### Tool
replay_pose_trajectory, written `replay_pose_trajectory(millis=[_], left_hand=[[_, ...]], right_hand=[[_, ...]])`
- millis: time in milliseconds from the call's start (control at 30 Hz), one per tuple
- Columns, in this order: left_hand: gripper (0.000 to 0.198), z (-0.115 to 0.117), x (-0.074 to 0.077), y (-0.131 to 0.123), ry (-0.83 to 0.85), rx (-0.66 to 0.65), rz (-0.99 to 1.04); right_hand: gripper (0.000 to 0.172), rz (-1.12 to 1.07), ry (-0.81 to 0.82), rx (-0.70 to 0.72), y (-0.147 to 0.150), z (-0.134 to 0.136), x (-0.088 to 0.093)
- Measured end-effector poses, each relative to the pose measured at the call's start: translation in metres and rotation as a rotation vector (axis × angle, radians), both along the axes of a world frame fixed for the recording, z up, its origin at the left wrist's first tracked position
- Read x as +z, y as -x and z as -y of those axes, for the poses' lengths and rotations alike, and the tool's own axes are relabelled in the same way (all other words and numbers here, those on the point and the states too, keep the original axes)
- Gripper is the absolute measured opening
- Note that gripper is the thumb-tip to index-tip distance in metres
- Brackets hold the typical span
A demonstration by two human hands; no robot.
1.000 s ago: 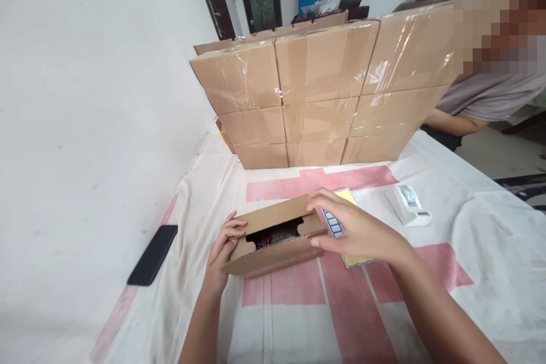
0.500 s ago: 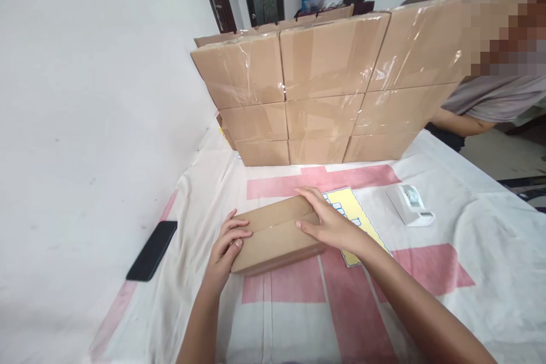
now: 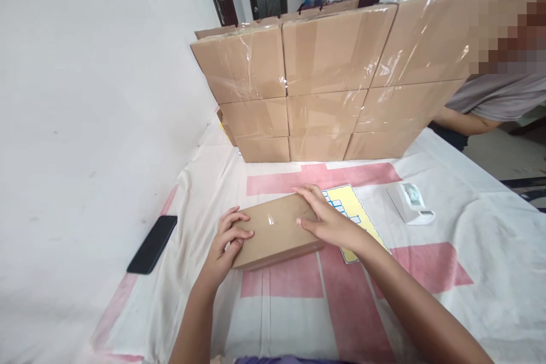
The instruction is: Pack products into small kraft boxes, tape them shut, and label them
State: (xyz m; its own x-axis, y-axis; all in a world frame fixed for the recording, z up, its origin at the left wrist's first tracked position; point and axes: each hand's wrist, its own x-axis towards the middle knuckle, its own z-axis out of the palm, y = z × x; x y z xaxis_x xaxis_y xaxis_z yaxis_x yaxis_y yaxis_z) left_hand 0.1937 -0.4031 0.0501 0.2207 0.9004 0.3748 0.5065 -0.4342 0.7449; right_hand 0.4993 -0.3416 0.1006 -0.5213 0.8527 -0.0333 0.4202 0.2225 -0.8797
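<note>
A closed brown cardboard box [image 3: 277, 227] sits slightly slanted on the cloth in front of me, with a small shiny glint on its upper face. My left hand [image 3: 228, 242] grips its left end, fingertips resting on the top. Around the right end, my right hand [image 3: 322, 216] has its thumb on the upper face and its other fingers reaching toward the far edge. A yellow sheet with blue-outlined shapes [image 3: 354, 210] lies beyond and partly under my right forearm. The underside of the box is hidden.
Behind the box stands a wall of taped cardboard boxes [image 3: 326, 114]. A black phone [image 3: 152, 244] lies at left near the white wall [image 3: 85, 125]. At right is a white tape dispenser [image 3: 412, 205]. Another person's arm [image 3: 467, 121] shows beyond the table's right edge.
Both hands stay on the box in nearly the same place. The seam line across its upper face no longer shows clearly, and a shiny glint appears there. The view has shifted slightly.
</note>
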Motion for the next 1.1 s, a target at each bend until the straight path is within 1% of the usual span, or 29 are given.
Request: replay_pose_trajectory(millis=[100,167,267,300,333,400,467,567,633,700,767,800,867,900,933,967,1033,1100], left_hand=[[0.029,0.003,0.012,-0.001,-0.008,0.005,-0.092],[0.029,0.008,0.021,-0.004,-0.025,0.022,-0.194],[0.021,0.019,0.033,-0.014,-0.057,0.084,-0.437],[0.023,0.023,0.036,-0.018,-0.071,0.102,-0.527],[0.031,0.028,0.037,-0.024,-0.094,0.118,-0.61],[0.054,0.036,0.036,-0.035,-0.174,0.145,-0.74],[0.067,0.042,0.032,-0.045,-0.261,0.196,-0.821],[0.069,0.042,0.023,-0.054,-0.336,0.25,-0.878],[0.07,0.035,0.015,-0.057,-0.381,0.23,-0.891],[0.075,0.023,0.008,-0.06,-0.436,0.181,-0.888],[0.079,0.011,0.002,-0.062,-0.458,0.139,-0.89],[0.079,0.006,0.0,-0.063,-0.452,0.13,-0.894],[0.076,0.001,-0.002,-0.066,-0.42,0.126,-0.895],[0.074,0.0,-0.002,-0.067,-0.403,0.123,-0.886],[0.072,0.0,-0.001,-0.069,-0.386,0.124,-0.872],[0.07,0.001,0.0,-0.071,-0.367,0.125,-0.855],[0.066,0.004,0.001,-0.073,-0.33,0.133,-0.82],[0.063,0.004,0.001,-0.075,-0.309,0.144,-0.79]], right_hand=[[0.064,-0.001,0.014,-0.001,0.0,0.001,0.001],[0.064,-0.008,0.015,-0.002,0.0,0.0,0.001],[0.064,-0.027,-0.001,-0.004,0.001,-0.001,-0.001],[0.064,-0.032,-0.01,-0.006,0.001,-0.002,-0.002],[0.063,-0.033,-0.019,-0.01,0.001,-0.003,-0.003],[0.063,-0.025,-0.034,-0.018,0.001,-0.004,-0.004],[0.064,-0.013,-0.047,-0.033,0.002,-0.001,-0.003],[0.065,-0.002,-0.061,-0.068,0.004,0.009,-0.001],[0.067,-0.026,-0.078,-0.113,0.003,0.017,-0.001],[0.066,-0.093,-0.118,-0.189,-0.006,0.023,-0.005],[0.056,-0.153,-0.178,-0.336,-0.03,0.024,-0.012],[0.047,-0.16,-0.211,-0.441,-0.048,0.024,-0.016],[0.032,-0.107,-0.257,-0.711,-0.094,0.022,-0.024],[0.027,-0.059,-0.245,-0.866,-0.12,0.022,-0.027],[0.024,-0.017,-0.191,-1.037,-0.146,0.021,-0.03],[0.025,0.007,-0.153,-1.126,-0.169,0.021,-0.033],[0.024,0.034,-0.052,-1.199,-0.207,0.021,-0.038],[0.023,0.038,0.059,-1.18,-0.228,0.019,-0.042]])
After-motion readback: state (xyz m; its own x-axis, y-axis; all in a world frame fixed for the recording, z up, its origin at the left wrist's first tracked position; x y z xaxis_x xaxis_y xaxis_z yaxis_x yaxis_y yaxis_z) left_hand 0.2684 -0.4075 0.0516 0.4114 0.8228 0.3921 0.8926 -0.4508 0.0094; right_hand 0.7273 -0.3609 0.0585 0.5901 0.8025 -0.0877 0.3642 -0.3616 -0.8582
